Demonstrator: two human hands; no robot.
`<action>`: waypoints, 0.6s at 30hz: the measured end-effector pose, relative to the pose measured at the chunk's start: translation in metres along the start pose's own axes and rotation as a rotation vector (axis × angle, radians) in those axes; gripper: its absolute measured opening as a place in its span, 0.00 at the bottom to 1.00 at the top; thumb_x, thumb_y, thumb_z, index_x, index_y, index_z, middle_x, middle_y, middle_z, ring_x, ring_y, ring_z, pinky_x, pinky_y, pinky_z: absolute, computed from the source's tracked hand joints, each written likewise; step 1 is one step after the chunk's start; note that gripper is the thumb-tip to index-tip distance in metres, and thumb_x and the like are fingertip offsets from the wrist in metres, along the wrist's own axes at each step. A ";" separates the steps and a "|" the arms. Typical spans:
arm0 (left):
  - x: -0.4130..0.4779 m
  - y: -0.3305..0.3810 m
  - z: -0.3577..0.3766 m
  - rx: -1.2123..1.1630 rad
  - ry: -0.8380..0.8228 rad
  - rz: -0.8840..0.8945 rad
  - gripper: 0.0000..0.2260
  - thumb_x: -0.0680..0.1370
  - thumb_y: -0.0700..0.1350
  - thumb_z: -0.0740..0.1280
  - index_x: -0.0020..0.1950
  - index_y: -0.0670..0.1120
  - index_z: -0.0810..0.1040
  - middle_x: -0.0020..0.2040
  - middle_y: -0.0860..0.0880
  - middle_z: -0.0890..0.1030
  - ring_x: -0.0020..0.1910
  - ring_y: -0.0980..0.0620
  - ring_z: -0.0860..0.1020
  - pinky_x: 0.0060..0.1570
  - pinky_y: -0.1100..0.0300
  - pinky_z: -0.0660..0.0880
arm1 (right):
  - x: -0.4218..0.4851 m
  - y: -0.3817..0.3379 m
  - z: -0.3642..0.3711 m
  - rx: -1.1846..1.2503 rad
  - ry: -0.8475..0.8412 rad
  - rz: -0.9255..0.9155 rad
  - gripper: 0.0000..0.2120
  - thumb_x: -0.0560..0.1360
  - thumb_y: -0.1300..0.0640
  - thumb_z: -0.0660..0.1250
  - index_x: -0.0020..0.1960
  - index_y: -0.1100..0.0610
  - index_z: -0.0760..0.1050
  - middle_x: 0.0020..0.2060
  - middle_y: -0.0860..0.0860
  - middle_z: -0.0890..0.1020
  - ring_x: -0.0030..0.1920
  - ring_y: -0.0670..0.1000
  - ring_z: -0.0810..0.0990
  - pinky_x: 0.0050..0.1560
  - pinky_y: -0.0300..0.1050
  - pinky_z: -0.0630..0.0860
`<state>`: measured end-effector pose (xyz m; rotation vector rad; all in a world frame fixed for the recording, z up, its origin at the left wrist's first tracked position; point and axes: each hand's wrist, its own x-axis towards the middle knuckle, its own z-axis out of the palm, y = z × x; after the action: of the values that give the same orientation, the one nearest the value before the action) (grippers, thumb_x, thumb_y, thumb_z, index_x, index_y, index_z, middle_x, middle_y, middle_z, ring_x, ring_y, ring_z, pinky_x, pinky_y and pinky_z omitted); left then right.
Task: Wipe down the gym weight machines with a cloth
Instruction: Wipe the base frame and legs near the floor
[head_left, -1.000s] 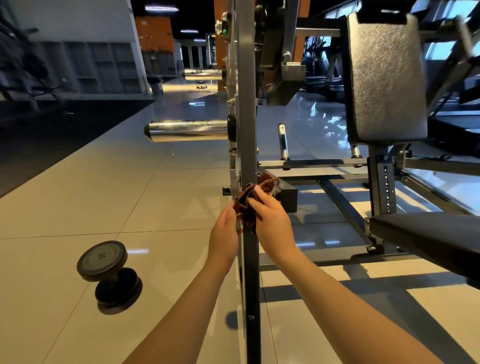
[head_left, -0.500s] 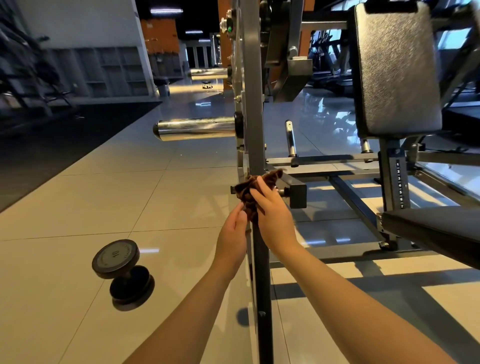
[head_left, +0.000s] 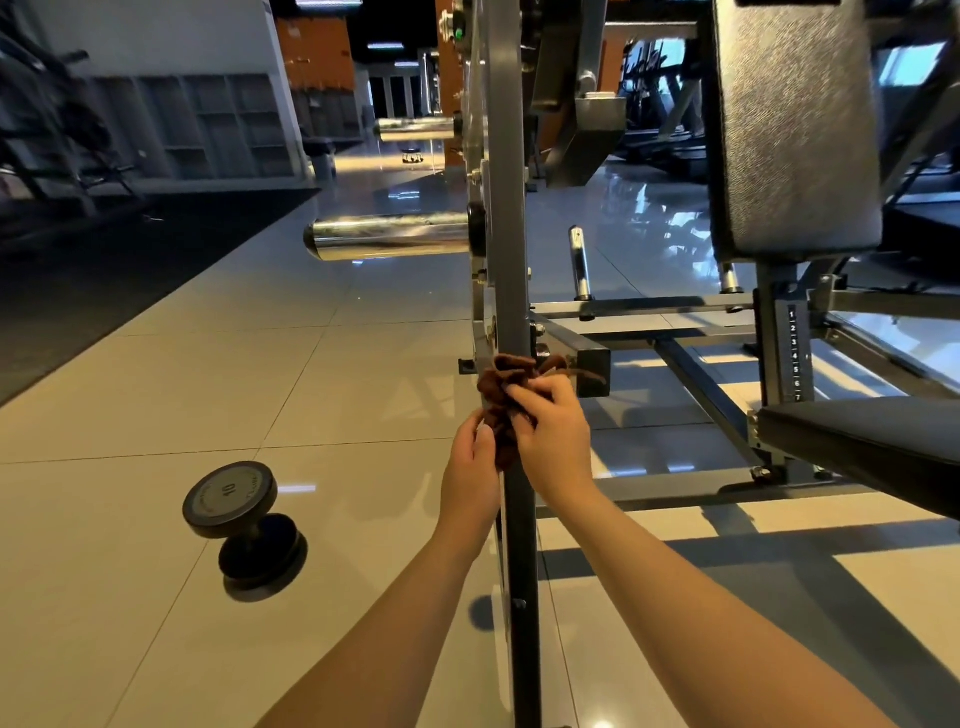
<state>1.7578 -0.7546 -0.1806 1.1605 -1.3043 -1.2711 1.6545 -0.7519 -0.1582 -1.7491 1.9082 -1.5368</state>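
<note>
Crumpled brown cloth (head_left: 506, 395) is bunched against the grey steel upright post (head_left: 506, 234) of the weight machine at centre view, level with the dark square-tube cross-bar end (head_left: 592, 371) at its 3 o'clock. The right hand (head_left: 553, 441) grips the upper wad from 3 o'clock and the left hand (head_left: 470, 467) pinches the lower tail from 9 o'clock, both closed on fabric. To wipe well, probably keep the cloth wrapped tight on both faces and use long strokes along the post, avoiding the black round rubber dumbbell (head_left: 244, 525) on the floor at 8 o'clock.
</note>
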 end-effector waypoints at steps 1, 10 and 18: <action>0.002 -0.004 0.000 0.003 0.000 0.000 0.16 0.87 0.53 0.53 0.74 0.57 0.67 0.62 0.61 0.75 0.62 0.59 0.74 0.61 0.59 0.74 | -0.009 0.007 0.002 0.024 0.005 0.034 0.11 0.80 0.61 0.67 0.62 0.56 0.80 0.56 0.43 0.74 0.58 0.43 0.73 0.62 0.41 0.77; -0.010 -0.018 0.002 0.035 -0.012 -0.035 0.13 0.87 0.52 0.52 0.66 0.60 0.73 0.57 0.59 0.79 0.59 0.59 0.76 0.54 0.65 0.74 | -0.018 0.025 -0.023 0.065 -0.083 0.147 0.10 0.80 0.61 0.68 0.60 0.55 0.82 0.54 0.47 0.81 0.54 0.43 0.76 0.59 0.40 0.78; -0.011 -0.022 0.005 -0.022 0.018 -0.031 0.13 0.87 0.54 0.53 0.60 0.63 0.76 0.51 0.65 0.82 0.54 0.66 0.78 0.55 0.63 0.76 | -0.014 0.022 0.007 0.152 0.034 0.084 0.14 0.80 0.57 0.69 0.65 0.52 0.78 0.61 0.43 0.75 0.61 0.42 0.73 0.63 0.38 0.75</action>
<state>1.7547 -0.7436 -0.2028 1.1785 -1.2599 -1.2916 1.6491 -0.7493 -0.1843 -1.5704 1.8030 -1.6440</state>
